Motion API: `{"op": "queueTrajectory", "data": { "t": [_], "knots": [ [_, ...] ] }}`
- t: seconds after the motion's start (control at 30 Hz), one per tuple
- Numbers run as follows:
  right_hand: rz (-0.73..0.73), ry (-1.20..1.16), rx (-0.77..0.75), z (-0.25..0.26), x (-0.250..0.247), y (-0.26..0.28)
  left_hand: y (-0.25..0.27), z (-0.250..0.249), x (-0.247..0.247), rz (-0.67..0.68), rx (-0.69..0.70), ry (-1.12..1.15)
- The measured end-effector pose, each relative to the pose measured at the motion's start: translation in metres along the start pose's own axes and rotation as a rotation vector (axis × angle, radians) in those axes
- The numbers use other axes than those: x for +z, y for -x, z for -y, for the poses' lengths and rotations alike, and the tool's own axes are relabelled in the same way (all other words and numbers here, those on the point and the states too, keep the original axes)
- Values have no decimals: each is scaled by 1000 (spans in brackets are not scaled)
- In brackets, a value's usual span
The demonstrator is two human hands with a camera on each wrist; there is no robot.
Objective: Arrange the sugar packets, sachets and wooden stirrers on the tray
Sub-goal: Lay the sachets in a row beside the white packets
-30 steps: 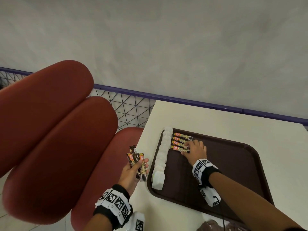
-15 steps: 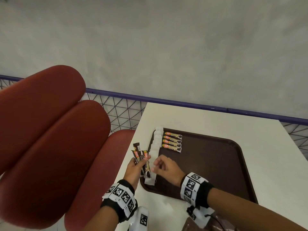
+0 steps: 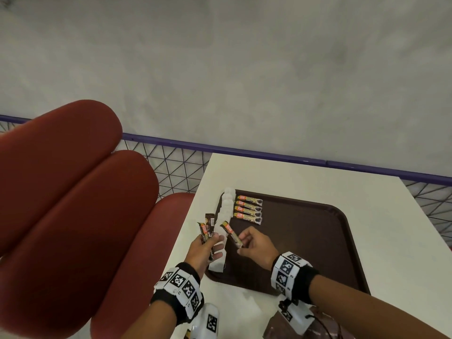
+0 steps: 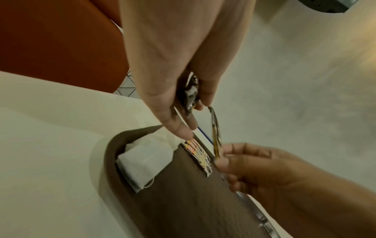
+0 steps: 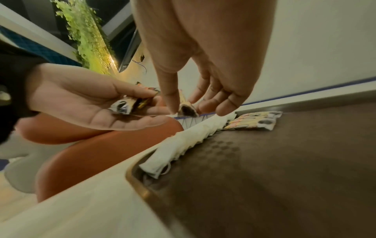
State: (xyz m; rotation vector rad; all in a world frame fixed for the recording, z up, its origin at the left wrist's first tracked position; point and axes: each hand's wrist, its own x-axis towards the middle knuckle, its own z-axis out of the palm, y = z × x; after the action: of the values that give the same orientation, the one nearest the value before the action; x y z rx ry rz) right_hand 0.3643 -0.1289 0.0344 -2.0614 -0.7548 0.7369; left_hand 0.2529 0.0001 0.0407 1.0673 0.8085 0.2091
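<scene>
nearest, right hand [image 3: 256, 245]: thumb and forefinger pinch one sachet [image 3: 231, 234] by its near end, long axis running far-left, held above the near-left part of the tray [image 3: 318, 241]. left hand [image 3: 204, 248], just left of it: fingers curled on a small bunch of spare sachets [image 3: 206, 228], off the tray's left rim. beyond: white sugar packets [image 3: 223, 218] in a column along the left rim. farthest: four laid sachets [image 3: 248, 209], long axes left-right, the likely destination; nothing stands between. stirrers not visible.
</scene>
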Motion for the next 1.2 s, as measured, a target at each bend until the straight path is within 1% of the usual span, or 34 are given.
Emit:
{"op": "queueTrajectory", "data": {
  "t": [0.13, 0.23, 0.37, 0.53, 0.8, 1.03, 1.2],
  "knots": [
    [-171, 235, 60, -20, -23, -18, -3, 1, -11, -83, 6, 43],
    [-246, 403, 74, -28, -37, -31, -4, -1, -19, -118, 0, 60],
    [-232, 644, 35, -28, -41, -45, -4, 0, -27, -102, 1, 82],
    [-154, 805, -3, -31, -33, -62, -5, 0, -36, -106, 17, 74],
    [-155, 858, -5, -38, -23, -76, -4, 0, -51, -161, 13, 38],
    [-189, 837, -6, -41, -21, -77, -4, 0, -51, -150, -15, 34],
    [-220, 800, -40, -39, -21, -70, -4, 1, -48, -132, -25, 43]
  ]
}}
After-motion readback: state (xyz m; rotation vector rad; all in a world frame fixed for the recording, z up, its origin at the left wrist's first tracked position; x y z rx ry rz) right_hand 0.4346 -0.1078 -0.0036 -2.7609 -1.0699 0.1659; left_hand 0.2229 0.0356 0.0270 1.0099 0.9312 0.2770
